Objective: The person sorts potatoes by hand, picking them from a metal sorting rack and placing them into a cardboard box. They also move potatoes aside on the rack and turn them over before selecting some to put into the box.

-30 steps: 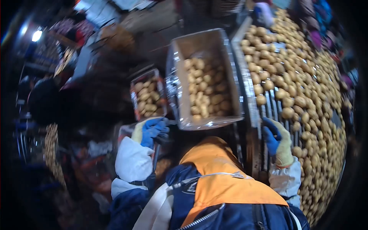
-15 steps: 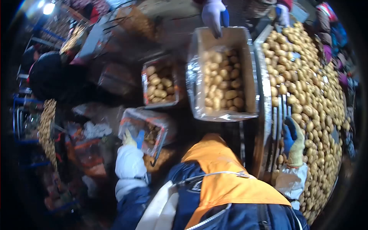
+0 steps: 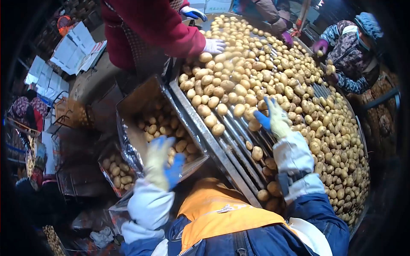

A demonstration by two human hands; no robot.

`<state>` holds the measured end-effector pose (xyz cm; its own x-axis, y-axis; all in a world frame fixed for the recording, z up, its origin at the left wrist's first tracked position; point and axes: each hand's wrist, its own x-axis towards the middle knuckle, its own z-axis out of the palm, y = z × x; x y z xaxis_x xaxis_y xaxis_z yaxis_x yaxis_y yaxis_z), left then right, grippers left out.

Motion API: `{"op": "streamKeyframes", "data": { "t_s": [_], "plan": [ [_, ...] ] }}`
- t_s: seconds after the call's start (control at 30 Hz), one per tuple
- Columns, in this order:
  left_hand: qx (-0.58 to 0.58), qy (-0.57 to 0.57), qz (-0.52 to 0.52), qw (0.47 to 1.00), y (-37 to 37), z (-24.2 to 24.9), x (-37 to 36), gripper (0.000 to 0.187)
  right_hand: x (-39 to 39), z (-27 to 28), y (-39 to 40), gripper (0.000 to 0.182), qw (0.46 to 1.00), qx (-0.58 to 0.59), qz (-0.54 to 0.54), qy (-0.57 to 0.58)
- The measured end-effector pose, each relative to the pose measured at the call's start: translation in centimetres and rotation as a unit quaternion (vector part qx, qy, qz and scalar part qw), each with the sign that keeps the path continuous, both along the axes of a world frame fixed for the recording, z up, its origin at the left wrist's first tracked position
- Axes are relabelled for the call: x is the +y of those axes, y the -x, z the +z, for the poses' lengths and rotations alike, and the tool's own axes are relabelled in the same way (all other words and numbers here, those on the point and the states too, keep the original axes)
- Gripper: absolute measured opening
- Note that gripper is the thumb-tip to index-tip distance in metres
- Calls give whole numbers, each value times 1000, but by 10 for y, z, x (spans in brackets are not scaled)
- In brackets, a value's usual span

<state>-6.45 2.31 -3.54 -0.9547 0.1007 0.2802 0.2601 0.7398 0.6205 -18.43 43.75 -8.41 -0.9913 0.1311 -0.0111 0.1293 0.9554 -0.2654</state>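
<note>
My left hand (image 3: 161, 164), in a pale yellow and blue glove, hovers over the near end of a plastic-lined cardboard box (image 3: 135, 99). Its fingers are spread with nothing between them, and potatoes (image 3: 181, 146) lie in the box beneath. On the other side, my right hand (image 3: 275, 118) reaches over a slatted metal sorting table (image 3: 232, 150) heaped with potatoes (image 3: 315, 123). Its fingers are apart, the blue thumb side close to a single potato (image 3: 255, 125) at the edge of the heap. A few loose potatoes (image 3: 257, 153) rest on the bars nearer me.
A co-worker in a red sleeve (image 3: 171, 30) stands across the box, one gloved hand (image 3: 214, 46) on the heap. Another person (image 3: 352, 53) holds potatoes at the far right side. A smaller crate of potatoes (image 3: 117, 170) sits left of the box. White cartons (image 3: 77, 47) stand behind.
The view has turned toward the sorting table. My left hand has left the smaller plastic-lined crate and is over the box; my right hand is at the heap. A co-worker's hand has left the box.
</note>
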Motion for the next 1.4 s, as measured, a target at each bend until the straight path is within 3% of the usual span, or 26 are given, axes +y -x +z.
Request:
{"op": "streamKeyframes", "data": {
  "t_s": [0.07,0.13,0.17,0.23,0.3,0.33,0.4,0.47,0.5,0.57,0.6,0.67,0.7,0.77,0.87,0.93,1.03,1.07,1.1,1.13,1.17,1.2,1.23,1.27,1.33,1.4],
  "plan": [
    [-6,33,-127,991,40,7,50,58,-29,-6,9,79,998,-25,61,-13],
    [13,68,-169,983,71,-3,93,60,-68,25,4,70,980,-76,155,-94],
    [27,84,-177,980,87,-10,111,61,-79,26,-11,67,975,-78,200,-54],
    [51,111,-194,973,118,-33,132,59,-90,23,-50,55,936,-33,329,-117],
    [44,107,-202,973,157,-29,143,53,-88,36,-73,36,928,-87,362,-21],
    [77,105,-183,974,173,-30,147,51,-85,36,-86,31,934,-39,351,46],
    [83,105,-153,979,213,-31,156,48,-78,62,-87,33,932,-96,290,194],
    [22,153,-158,975,250,-46,161,49,-63,59,-81,29,944,16,241,223],
    [20,149,-160,976,241,-35,155,49,-54,77,-73,29,961,25,218,170],
    [171,197,-250,932,211,5,137,44,-34,88,-47,33,985,-40,125,112],
    [-79,245,-336,906,213,60,140,25,-20,75,-38,31,985,69,120,104],
    [29,154,-284,946,225,5,150,13,-1,64,-13,36,984,106,141,41],
    [27,155,-285,946,223,7,149,13,1,60,1,36,984,104,140,42],
    [57,158,-322,932,212,13,143,24,-5,51,27,42,986,-10,167,-18],
    [81,161,-360,916,205,19,144,39,-20,35,47,44,984,-70,130,-103],
    [-109,131,-281,944,216,24,165,32,-7,19,48,43,987,-24,148,-55],
    [-365,68,-132,919,239,39,204,23,2,34,32,52,994,-43,105,4],
    [-444,46,-80,891,240,42,209,21,9,20,21,57,988,-1,66,139],
    [-309,17,-109,945,241,7,196,27,13,8,6,64,961,40,24,271],
    [-168,-12,-133,977,240,-30,178,34,7,14,-11,54,927,40,-34,372],
    [-261,-297,-190,899,234,-27,169,38,2,31,-22,53,864,10,-76,497],
    [-377,-428,-297,766,238,-37,153,45,-5,51,-32,52,781,-23,-114,613],
    [-309,-504,-283,755,209,-53,145,45,-17,62,-43,51,717,-13,-116,687],
    [-236,-573,-267,738,175,-57,140,45,-19,56,-47,49,690,-24,-120,714],
    [-499,-697,-138,496,153,-30,129,52,-35,64,-53,45,670,-28,-109,734],
    [-508,-742,-84,429,128,-25,122,57,-57,73,-56,43,685,-27,-88,723]
  ]
}}
